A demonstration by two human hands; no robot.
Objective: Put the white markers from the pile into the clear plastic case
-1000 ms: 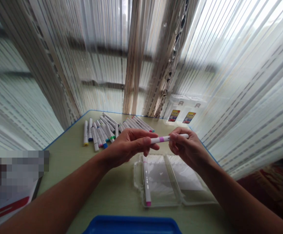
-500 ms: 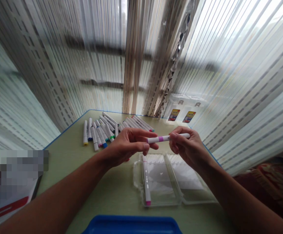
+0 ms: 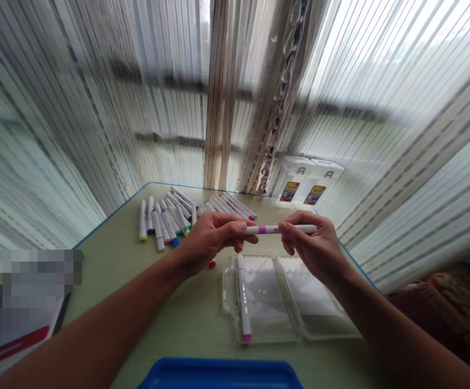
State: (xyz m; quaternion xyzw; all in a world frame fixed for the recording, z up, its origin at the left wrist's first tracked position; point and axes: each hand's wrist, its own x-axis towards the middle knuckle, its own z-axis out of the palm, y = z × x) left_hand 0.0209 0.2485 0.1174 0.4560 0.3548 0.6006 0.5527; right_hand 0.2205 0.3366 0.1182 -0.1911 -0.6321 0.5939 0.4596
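Observation:
A white marker with a purple band (image 3: 262,230) lies level between my two hands, above the table. My left hand (image 3: 214,235) pinches its left end between thumb and fingers. The right end is gripped by my right hand (image 3: 310,237), thumb and forefinger closed round it. Below them, a clear plastic case (image 3: 267,337) lies opened flat, and one marker with a pink end (image 3: 243,302) rests along the left side of its left half. Behind my left hand lies a loose pile of white markers (image 3: 170,216) with coloured ends.
Two clear cases with yellow labels (image 3: 302,183) stand at the back right against the string curtain (image 3: 178,97). A small red piece (image 3: 212,265) lies near my left wrist. A blue tray (image 3: 219,373) sits at the front edge, a partly blurred-out printed item (image 3: 20,335) at the left.
My left thumb and fingers have closed on the left end of the marker; they were apart around it before. The marker has turned to lie more level.

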